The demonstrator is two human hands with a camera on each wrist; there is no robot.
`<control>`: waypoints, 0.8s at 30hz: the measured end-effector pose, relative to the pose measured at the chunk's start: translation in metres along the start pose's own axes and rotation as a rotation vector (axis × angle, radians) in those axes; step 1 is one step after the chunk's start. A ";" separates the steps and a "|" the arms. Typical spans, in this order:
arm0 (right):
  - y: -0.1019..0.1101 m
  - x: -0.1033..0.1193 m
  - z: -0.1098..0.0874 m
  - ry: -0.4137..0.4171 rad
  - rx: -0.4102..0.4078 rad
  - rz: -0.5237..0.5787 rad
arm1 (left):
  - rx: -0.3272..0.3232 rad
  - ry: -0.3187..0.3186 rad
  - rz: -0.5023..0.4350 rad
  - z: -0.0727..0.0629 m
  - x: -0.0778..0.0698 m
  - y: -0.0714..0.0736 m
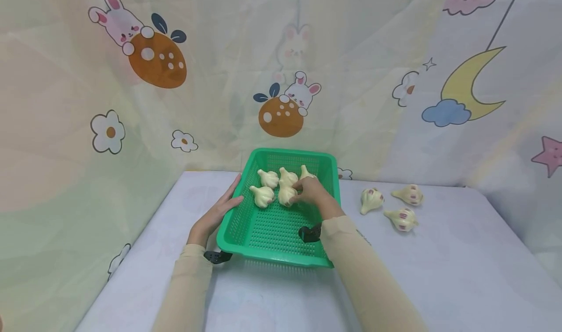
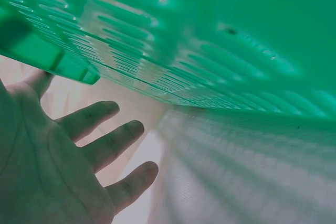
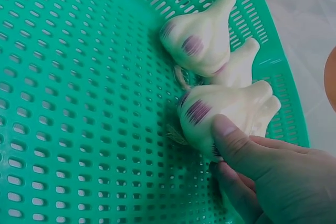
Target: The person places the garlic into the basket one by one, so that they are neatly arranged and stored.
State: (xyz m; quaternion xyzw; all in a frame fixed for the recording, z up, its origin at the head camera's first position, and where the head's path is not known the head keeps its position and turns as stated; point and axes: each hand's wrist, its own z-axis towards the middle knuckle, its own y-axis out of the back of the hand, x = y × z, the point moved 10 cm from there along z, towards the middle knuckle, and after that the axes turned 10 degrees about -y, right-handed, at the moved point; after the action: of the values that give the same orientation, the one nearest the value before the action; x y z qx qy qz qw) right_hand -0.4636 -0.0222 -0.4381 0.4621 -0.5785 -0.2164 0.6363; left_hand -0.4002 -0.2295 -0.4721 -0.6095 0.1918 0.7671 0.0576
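A green perforated plastic basket [image 1: 276,234] stands on the white table with several garlic bulbs toward its far end. My right hand [image 1: 317,196] reaches inside and pinches one garlic bulb [image 3: 212,114] between thumb and fingers. Beside that one lie other bulbs, among them a garlic bulb [image 1: 262,197] nearer the left wall and another [image 1: 269,178] behind it. At the basket's left side is my left hand [image 1: 212,220], its thumb at the rim. In the left wrist view, its fingers [image 2: 113,145] are straight and spread beneath the basket wall [image 2: 236,3].
Right of the basket, three more garlic bulbs lie on the table: one bulb [image 1: 371,200] closest, another [image 1: 409,194] farther back, a third [image 1: 402,220] nearer the front. Behind the table hangs a printed cloth [image 1: 219,78]. Black wrist cameras sit near both wrists.
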 end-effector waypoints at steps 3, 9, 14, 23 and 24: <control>0.000 -0.001 -0.001 -0.010 -0.002 0.009 | -0.001 0.004 0.002 0.000 0.000 0.000; -0.001 -0.002 0.000 -0.027 0.011 0.040 | 0.002 0.011 -0.002 -0.001 0.001 0.000; -0.001 -0.004 0.000 -0.039 0.018 0.056 | -0.001 0.012 -0.012 -0.001 0.000 -0.001; -0.002 -0.002 0.001 -0.026 0.014 0.034 | -0.001 0.010 0.003 0.000 -0.001 -0.001; -0.002 -0.003 0.001 -0.032 0.018 0.040 | -0.001 0.011 0.004 0.000 -0.001 -0.001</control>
State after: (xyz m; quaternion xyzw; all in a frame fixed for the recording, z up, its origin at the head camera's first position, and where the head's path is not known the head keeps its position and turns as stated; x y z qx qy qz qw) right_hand -0.4647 -0.0212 -0.4414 0.4527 -0.5996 -0.2058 0.6270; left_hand -0.3998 -0.2288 -0.4715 -0.6133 0.1928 0.7640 0.0549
